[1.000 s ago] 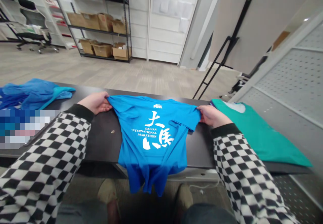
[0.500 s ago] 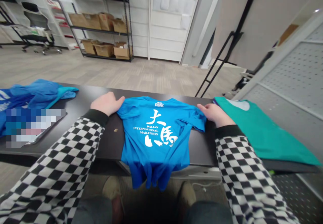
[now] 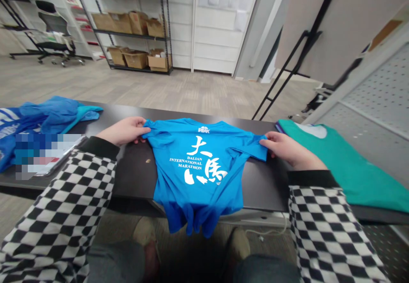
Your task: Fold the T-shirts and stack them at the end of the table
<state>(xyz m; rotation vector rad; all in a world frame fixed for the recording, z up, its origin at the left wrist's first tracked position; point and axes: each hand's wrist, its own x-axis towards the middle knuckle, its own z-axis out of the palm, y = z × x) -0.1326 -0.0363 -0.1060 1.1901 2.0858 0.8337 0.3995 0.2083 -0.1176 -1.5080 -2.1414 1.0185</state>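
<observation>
A bright blue T-shirt (image 3: 169,147) with white printing lies back up on the dark table (image 3: 132,185) in front of me. Its collar points away and its creased lower hem hangs over the near edge. My left hand (image 3: 129,130) pinches the end of the left-lying sleeve. The opposite sleeve's end is between the thumb and fingers of my right hand (image 3: 281,147). Both sleeves are drawn out sideways, the right-lying one with folds near the shoulder.
Crumpled blue shirts (image 3: 51,115) lie at the table's left, beside a flat, partly blurred-out item (image 3: 60,157). Green garments (image 3: 345,168) are laid flat on the right, next to a perforated panel (image 3: 377,100). Beyond the table stand a shelf rack with boxes (image 3: 137,59) and an office chair (image 3: 54,32).
My hands have moved apart, left hand leftward and right hand rightward, now gripping the sleeve ends. The sleeves are stretched wider. The camera view has shifted slightly.
</observation>
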